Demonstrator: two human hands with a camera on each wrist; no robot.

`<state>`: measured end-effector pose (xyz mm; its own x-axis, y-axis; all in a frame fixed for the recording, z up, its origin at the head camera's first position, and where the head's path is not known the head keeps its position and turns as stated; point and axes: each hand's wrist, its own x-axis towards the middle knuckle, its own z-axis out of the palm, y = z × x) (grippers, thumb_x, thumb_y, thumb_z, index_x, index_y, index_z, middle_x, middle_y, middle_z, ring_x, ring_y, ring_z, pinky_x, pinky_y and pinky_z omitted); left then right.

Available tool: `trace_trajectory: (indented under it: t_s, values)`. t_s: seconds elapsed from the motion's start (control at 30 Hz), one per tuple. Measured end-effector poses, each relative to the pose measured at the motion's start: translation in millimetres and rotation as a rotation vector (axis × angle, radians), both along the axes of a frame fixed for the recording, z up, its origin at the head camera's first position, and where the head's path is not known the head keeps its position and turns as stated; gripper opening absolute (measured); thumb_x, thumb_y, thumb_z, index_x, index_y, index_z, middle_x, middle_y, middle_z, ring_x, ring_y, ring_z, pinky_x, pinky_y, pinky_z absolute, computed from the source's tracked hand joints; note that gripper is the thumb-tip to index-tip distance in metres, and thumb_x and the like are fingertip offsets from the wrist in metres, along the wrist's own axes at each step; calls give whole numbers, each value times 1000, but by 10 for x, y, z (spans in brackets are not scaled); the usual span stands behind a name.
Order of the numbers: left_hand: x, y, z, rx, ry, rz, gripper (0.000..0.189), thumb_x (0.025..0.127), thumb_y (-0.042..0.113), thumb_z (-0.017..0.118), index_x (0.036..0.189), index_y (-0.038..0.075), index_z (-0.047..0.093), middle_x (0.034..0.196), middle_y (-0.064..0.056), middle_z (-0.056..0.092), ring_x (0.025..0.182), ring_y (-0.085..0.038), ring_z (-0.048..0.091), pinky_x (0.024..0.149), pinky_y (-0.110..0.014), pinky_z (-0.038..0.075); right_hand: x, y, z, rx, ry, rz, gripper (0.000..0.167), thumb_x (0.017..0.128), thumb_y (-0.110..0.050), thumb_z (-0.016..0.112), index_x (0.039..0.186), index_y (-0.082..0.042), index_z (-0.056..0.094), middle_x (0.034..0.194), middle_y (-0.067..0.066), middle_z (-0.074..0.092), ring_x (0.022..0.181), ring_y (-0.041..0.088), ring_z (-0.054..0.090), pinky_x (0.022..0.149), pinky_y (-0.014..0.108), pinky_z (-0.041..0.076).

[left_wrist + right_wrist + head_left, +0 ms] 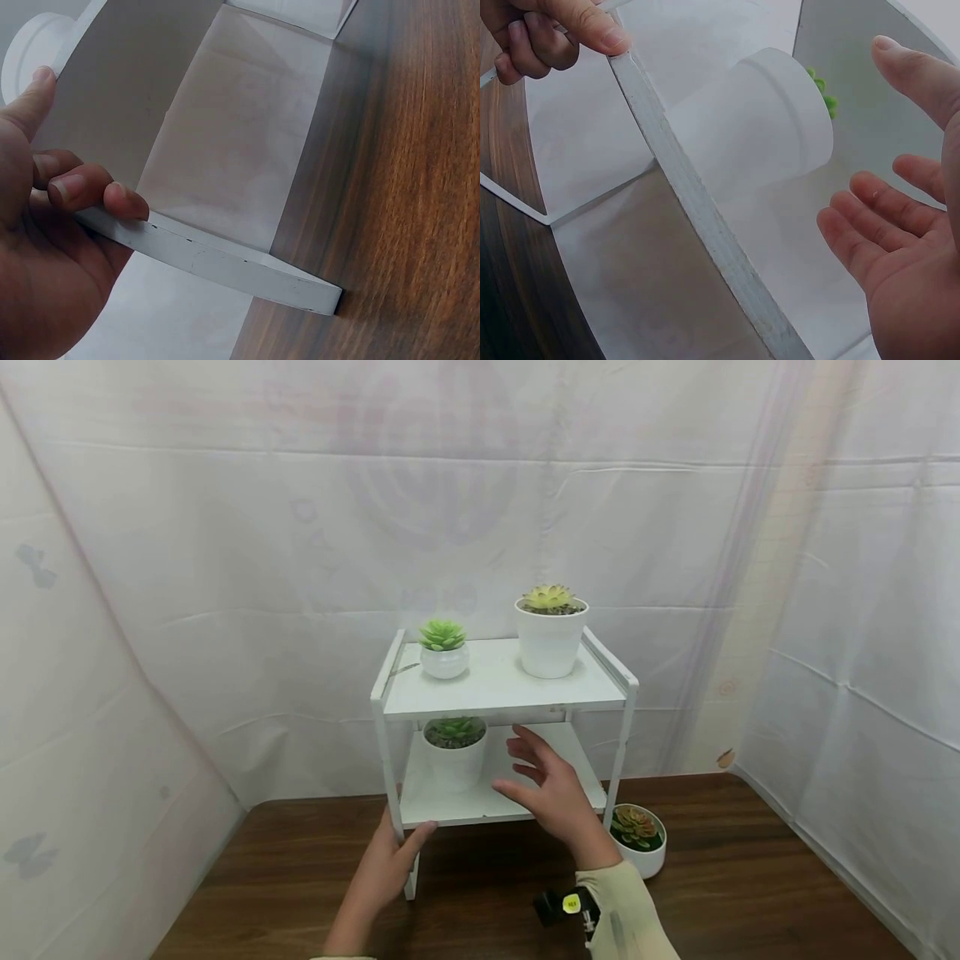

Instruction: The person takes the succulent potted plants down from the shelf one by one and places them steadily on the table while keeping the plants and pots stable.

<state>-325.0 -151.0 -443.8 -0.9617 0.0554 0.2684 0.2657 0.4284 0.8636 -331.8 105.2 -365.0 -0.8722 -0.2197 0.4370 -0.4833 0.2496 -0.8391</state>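
Standing on the lower board [468, 810] near its left edge in the head view, the lower pot [455, 768] could topple if the rack [495, 693] tips or the right grip [558, 789] bumps it; that grip is just beside the pot. From the left wrist, the left grip [52, 277] curls round a leg [225, 270], thumb against the board's edge. From the right wrist, the right grip is wide, holding nothing, apart from the pot.
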Motion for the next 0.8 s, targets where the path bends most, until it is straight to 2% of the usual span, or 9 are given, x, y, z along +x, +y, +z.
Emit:
trace_trajectory:
  t_s: [0.4,0.8]
  values:
    - [-12,-4,-2,4,2,-8,89,91,54,57,156,14,11,159,-15,24,142,-38,31,107,-62,35,-54,-36,21,12,-7,-1,80,85,-24,76,152,-19,31,146,11,47,135,27,47,107,38,44]
    - [-16,-6,-20,11,11,-9,90,91,53,58,156,12,11,159,-16,24,143,-38,30,108,-62,33,-86,-95,59,30,-38,-71,82,82,-31,78,151,-20,34,144,10,50,132,26,50,106,41,45]
